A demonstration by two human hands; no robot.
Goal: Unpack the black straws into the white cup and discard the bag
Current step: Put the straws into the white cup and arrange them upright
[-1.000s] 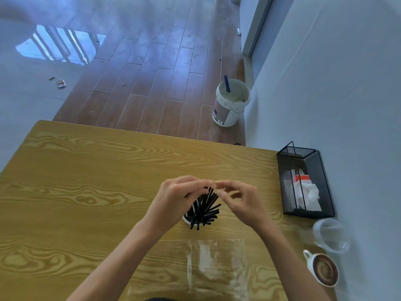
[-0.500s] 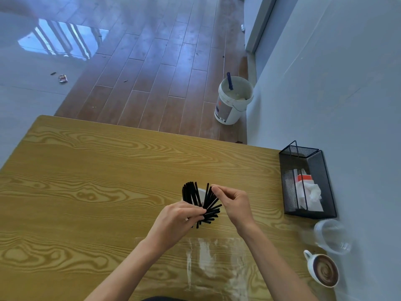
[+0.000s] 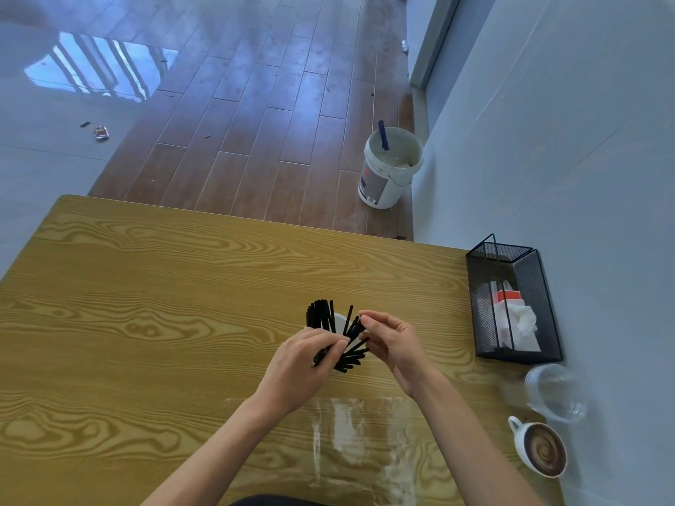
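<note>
Two hands work the black straws (image 3: 338,336): left hand (image 3: 305,361) has dropped to pinch several, right hand (image 3: 389,339) pinches one. Straws now fan wider from the white cup (image 3: 339,320), table (image 3: 146,304) centre. Emptied clear bag (image 3: 359,440), at six o'clock, awaits discarding.

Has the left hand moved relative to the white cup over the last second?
Yes. The left hand dropped from above the black straws toward the person, now gripping them at the white cup's near-left side.

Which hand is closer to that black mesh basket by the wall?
The right hand. It pinches the black straws, with bare table between it and the black mesh basket; the left hand is farther, beyond the straws.
</note>
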